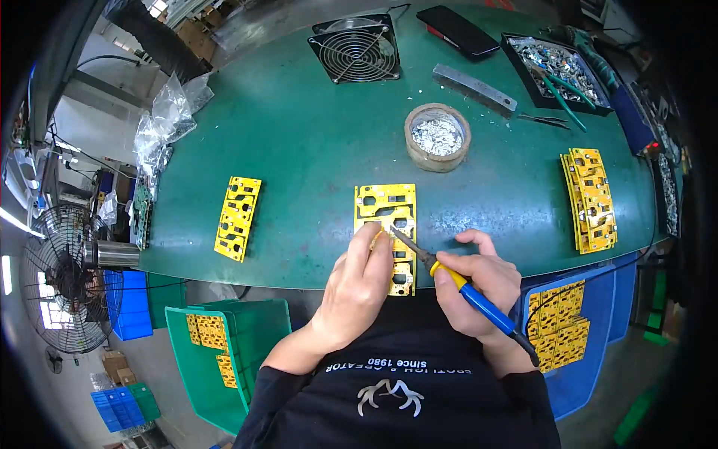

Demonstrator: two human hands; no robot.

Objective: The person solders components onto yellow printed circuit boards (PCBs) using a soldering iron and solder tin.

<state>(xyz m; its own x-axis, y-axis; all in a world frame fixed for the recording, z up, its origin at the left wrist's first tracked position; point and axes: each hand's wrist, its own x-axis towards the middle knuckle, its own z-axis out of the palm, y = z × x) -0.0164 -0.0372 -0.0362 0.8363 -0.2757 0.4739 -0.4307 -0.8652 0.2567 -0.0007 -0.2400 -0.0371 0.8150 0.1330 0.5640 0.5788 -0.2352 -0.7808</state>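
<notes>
A yellow circuit board panel (385, 196) with several cut-outs lies at the table's near edge, straight in front of me. My left hand (357, 280) rests over its left side. The thumb and fingers are pinched together close to the board's middle, and what they hold, if anything, is too small to name. In my right hand (479, 288) is a soldering iron (479, 303) with a blue and yellow handle, gripped like a pen. Its tip slants up and left onto the board, just beside the left fingertips. A dark cord trails from the handle's lower end.
Yellow panels lie at left (238, 218) and stacked at right (592, 200). Behind stand a round tub of silvery bits (413, 150), a fan (356, 52), a metal bar (475, 88) and a parts tray (535, 93) with pliers (561, 101). A green bin (262, 322) and blue bin (591, 359) flank me.
</notes>
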